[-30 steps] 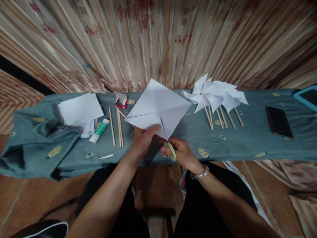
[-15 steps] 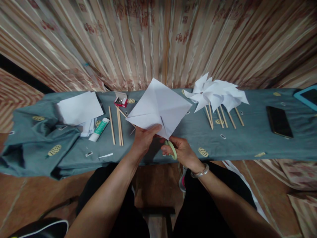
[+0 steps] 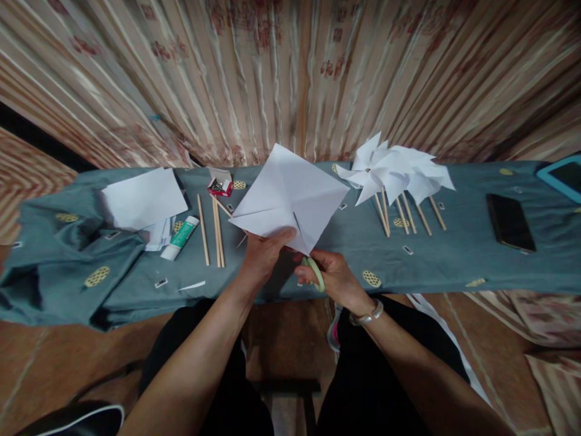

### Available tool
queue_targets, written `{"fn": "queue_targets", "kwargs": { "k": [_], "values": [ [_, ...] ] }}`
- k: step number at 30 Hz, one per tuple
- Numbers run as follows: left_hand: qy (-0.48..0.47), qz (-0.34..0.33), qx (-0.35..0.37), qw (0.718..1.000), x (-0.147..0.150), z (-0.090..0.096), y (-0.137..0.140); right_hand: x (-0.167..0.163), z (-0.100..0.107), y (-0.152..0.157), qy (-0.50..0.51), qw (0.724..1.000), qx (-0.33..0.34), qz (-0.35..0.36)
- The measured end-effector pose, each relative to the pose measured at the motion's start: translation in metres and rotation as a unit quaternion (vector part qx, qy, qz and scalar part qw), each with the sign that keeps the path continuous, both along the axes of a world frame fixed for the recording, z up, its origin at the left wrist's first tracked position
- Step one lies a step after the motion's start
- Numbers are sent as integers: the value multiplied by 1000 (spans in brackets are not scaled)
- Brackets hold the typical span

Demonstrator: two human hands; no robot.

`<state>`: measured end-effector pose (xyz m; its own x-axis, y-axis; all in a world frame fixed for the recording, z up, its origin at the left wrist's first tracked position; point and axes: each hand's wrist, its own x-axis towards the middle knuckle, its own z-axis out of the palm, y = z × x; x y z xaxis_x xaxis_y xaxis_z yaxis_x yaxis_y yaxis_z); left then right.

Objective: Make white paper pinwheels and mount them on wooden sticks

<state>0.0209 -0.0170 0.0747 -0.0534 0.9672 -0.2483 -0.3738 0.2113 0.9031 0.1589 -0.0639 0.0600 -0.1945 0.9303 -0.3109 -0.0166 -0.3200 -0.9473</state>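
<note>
A creased white square of paper (image 3: 304,188) is held up over the table, one corner pointing toward me. Slits run inward from its left and near corners. My left hand (image 3: 265,251) pinches its near left edge, thumb on top and the other fingers hidden underneath. At the near corner, my right hand (image 3: 331,275) is closed around the light green handles of a pair of scissors (image 3: 316,275). Their blades are hidden beneath the paper, so I cannot tell whether they are spread.
On the blue-green cloth (image 3: 272,290) lie white sheets (image 3: 145,197), a glue stick (image 3: 180,238), wooden sticks (image 3: 218,233) and a small red box of metal pins (image 3: 221,183). Finished paper pinwheels (image 3: 394,172), a phone (image 3: 511,221) and a blue-edged tablet (image 3: 563,175) lie to the right.
Both hands, the paper and the scissors keep nearly the same pose. The whole view has shifted very slightly.
</note>
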Motion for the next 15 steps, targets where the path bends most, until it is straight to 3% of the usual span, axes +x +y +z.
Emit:
{"fn": "queue_targets", "kwargs": {
  "k": [15],
  "values": [
    [2, 1, -3, 1000, -1, -1, 0, 0, -4, 0, 10, 1000, -11, 12]
  ]
}}
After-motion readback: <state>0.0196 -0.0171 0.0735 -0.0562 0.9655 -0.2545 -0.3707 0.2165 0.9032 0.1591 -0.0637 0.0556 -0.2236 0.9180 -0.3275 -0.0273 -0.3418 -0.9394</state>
